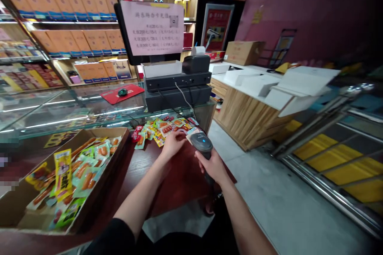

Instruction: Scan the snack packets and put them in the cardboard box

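My right hand [212,165] grips a dark handheld barcode scanner [201,143] with a small blue light on top. The scanner's head faces a pile of small snack packets [167,127] on the dark red tabletop [176,191]. At the near edge of that pile, my left hand [172,145] has its fingers curled together on a snack packet [181,130], which is partly hidden. To the left, an open cardboard box [119,143] holds several sausage packets [89,177] and a yellow packet [62,174].
Behind the pile stand a cash drawer [176,97], a receipt printer [196,63] and a screen covered by a paper notice [154,28]. A mouse [122,92] rests on a red mat [134,92] on the glass counter [66,113]. Metal railings [326,191] stand at right.
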A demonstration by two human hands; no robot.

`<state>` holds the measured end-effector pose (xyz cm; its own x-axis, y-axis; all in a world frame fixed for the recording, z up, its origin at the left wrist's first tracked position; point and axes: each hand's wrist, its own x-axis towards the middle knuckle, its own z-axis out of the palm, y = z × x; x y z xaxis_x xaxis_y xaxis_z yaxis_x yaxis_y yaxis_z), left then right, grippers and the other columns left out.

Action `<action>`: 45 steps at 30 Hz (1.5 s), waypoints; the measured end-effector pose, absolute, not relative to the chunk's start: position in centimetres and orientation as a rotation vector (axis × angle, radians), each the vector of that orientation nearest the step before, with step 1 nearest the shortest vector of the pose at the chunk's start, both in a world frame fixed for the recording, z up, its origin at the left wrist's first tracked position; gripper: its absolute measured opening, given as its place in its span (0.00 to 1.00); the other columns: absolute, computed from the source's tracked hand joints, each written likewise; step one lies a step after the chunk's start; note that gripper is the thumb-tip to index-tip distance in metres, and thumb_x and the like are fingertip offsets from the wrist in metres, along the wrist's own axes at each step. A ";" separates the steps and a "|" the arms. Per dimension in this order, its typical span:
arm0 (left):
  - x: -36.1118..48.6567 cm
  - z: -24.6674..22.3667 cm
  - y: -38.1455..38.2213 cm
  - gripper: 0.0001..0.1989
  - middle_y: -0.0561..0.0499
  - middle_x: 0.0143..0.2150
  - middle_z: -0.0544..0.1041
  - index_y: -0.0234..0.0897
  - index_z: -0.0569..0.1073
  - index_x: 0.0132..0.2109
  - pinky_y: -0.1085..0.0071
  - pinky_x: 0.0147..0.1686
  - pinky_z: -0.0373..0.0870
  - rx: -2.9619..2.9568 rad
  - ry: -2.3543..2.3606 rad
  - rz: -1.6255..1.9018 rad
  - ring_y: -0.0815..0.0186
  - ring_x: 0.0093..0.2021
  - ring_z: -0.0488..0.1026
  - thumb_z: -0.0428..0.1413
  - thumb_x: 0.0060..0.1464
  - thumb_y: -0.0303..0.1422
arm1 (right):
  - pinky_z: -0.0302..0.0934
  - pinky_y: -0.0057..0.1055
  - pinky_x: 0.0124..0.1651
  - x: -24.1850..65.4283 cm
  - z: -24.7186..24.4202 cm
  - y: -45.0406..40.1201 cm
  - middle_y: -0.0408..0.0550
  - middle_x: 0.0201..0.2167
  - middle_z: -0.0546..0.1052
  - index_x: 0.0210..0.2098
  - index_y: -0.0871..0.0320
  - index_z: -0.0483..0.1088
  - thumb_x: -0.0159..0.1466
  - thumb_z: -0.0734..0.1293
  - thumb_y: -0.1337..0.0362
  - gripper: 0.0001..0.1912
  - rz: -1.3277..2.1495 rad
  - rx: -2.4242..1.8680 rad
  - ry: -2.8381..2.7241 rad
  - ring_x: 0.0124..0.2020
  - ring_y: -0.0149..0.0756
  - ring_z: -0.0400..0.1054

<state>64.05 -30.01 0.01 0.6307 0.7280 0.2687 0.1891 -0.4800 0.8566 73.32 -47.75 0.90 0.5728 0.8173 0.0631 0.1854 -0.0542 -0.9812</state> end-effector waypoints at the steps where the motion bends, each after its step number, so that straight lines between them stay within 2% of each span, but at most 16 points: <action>1: 65.2 -0.3 -30.3 0.14 0.45 0.45 0.80 0.37 0.79 0.45 0.64 0.48 0.71 2.119 0.658 0.773 0.60 0.45 0.76 0.63 0.50 0.32 | 0.57 0.26 0.15 73.8 0.8 -48.0 0.38 0.13 0.68 0.37 0.58 0.68 0.61 0.67 0.50 0.17 0.635 -1.572 -0.858 0.11 0.30 0.61; 3: 67.2 -1.0 -30.9 0.18 0.43 0.47 0.78 0.37 0.78 0.48 0.62 0.51 0.69 2.337 0.579 0.711 0.57 0.48 0.74 0.64 0.48 0.33 | 0.57 0.25 0.15 74.8 0.9 -48.1 0.37 0.13 0.67 0.35 0.58 0.67 0.61 0.67 0.50 0.17 0.627 -1.573 -0.845 0.11 0.29 0.61; 6: 68.9 -2.3 -31.4 0.20 0.42 0.47 0.77 0.37 0.78 0.49 0.61 0.49 0.68 2.534 0.578 0.629 0.56 0.48 0.72 0.65 0.47 0.34 | 0.56 0.24 0.16 76.3 1.7 -47.6 0.37 0.13 0.68 0.34 0.58 0.67 0.61 0.67 0.50 0.16 0.613 -1.566 -0.853 0.12 0.28 0.61; 9: 68.3 -3.2 -30.6 0.16 0.44 0.44 0.78 0.38 0.77 0.50 0.65 0.48 0.68 2.564 0.653 0.637 0.59 0.45 0.73 0.60 0.53 0.32 | 0.57 0.24 0.16 77.4 2.6 -46.2 0.37 0.14 0.69 0.34 0.59 0.67 0.61 0.68 0.50 0.16 0.675 -1.551 -0.878 0.12 0.28 0.62; 13: 64.3 -3.5 -28.1 0.11 0.47 0.38 0.79 0.38 0.79 0.43 0.68 0.44 0.69 2.472 0.825 0.598 0.62 0.40 0.75 0.53 0.57 0.28 | 0.54 0.23 0.14 77.1 2.0 -43.8 0.37 0.15 0.69 0.34 0.59 0.68 0.60 0.68 0.50 0.17 0.857 -1.482 -0.887 0.11 0.26 0.60; 17: 61.6 -2.9 -27.7 0.14 0.45 0.47 0.78 0.39 0.76 0.51 0.65 0.51 0.67 2.461 0.737 0.757 0.60 0.49 0.73 0.53 0.59 0.33 | 0.53 0.22 0.13 75.6 1.1 -42.0 0.37 0.15 0.68 0.32 0.60 0.69 0.60 0.68 0.48 0.19 1.032 -1.320 -0.870 0.11 0.26 0.59; 21: 62.6 -2.8 -29.5 0.25 0.41 0.53 0.75 0.39 0.74 0.55 0.59 0.53 0.66 2.594 0.459 0.637 0.54 0.52 0.70 0.62 0.51 0.42 | 0.53 0.23 0.14 76.4 2.2 -40.1 0.36 0.15 0.67 0.31 0.59 0.68 0.58 0.69 0.48 0.19 1.078 -1.261 -0.852 0.11 0.25 0.57; 23: 63.1 -2.9 -30.1 0.25 0.41 0.52 0.76 0.39 0.74 0.56 0.58 0.52 0.66 2.609 0.455 0.544 0.53 0.51 0.70 0.62 0.51 0.39 | 0.54 0.24 0.15 77.2 3.1 -39.1 0.37 0.15 0.67 0.31 0.59 0.68 0.59 0.69 0.48 0.19 1.039 -1.302 -0.892 0.12 0.26 0.58; 27: 62.1 -2.6 -29.0 0.19 0.44 0.45 0.79 0.39 0.77 0.53 0.63 0.50 0.67 2.467 0.611 0.553 0.57 0.46 0.74 0.55 0.54 0.26 | 0.54 0.23 0.15 77.2 3.6 -38.9 0.38 0.14 0.67 0.29 0.59 0.68 0.60 0.68 0.48 0.19 0.798 -1.483 -0.939 0.12 0.26 0.59; 30: 59.7 -1.7 -26.7 0.15 0.47 0.40 0.81 0.38 0.80 0.47 0.68 0.43 0.70 2.143 0.778 0.705 0.61 0.39 0.76 0.54 0.54 0.28 | 0.54 0.24 0.15 74.8 2.7 -40.3 0.38 0.14 0.67 0.29 0.59 0.68 0.60 0.68 0.48 0.20 0.830 -1.498 -0.879 0.11 0.26 0.60; 32: 57.5 -1.2 -25.2 0.12 0.50 0.34 0.81 0.36 0.81 0.43 0.70 0.36 0.70 1.879 0.861 0.732 0.62 0.33 0.76 0.60 0.51 0.33 | 0.54 0.24 0.15 72.6 1.8 -41.3 0.38 0.14 0.66 0.28 0.60 0.68 0.59 0.68 0.47 0.20 0.910 -1.484 -0.816 0.11 0.27 0.60; 34: 55.1 -0.9 -24.1 0.17 0.51 0.31 0.80 0.34 0.80 0.41 0.71 0.32 0.70 1.614 0.871 0.709 0.63 0.29 0.75 0.67 0.43 0.37 | 0.53 0.24 0.15 70.5 1.0 -41.8 0.38 0.14 0.66 0.29 0.59 0.68 0.58 0.69 0.47 0.21 0.987 -1.468 -0.815 0.11 0.27 0.59; 36: 53.1 -0.8 -23.4 0.22 0.49 0.31 0.81 0.33 0.80 0.40 0.71 0.31 0.71 1.373 0.855 0.689 0.64 0.29 0.76 0.70 0.36 0.39 | 0.52 0.23 0.15 68.9 0.3 -41.7 0.37 0.13 0.66 0.29 0.59 0.67 0.58 0.69 0.47 0.20 1.023 -1.461 -0.853 0.11 0.27 0.59; 40: 51.3 -0.5 -22.8 0.26 0.45 0.35 0.81 0.31 0.78 0.38 0.72 0.28 0.71 1.134 0.821 0.682 0.65 0.29 0.76 0.72 0.31 0.41 | 0.54 0.24 0.15 67.0 -0.2 -40.6 0.37 0.13 0.66 0.30 0.58 0.66 0.59 0.68 0.47 0.19 0.943 -1.493 -0.932 0.11 0.27 0.60; 45: 51.7 -0.3 -22.5 0.27 0.46 0.33 0.81 0.32 0.76 0.35 0.73 0.29 0.72 1.104 0.833 0.830 0.65 0.31 0.77 0.73 0.26 0.41 | 0.55 0.25 0.15 66.0 -0.4 -39.4 0.39 0.14 0.68 0.30 0.58 0.67 0.61 0.66 0.47 0.19 0.846 -1.562 -1.022 0.11 0.29 0.61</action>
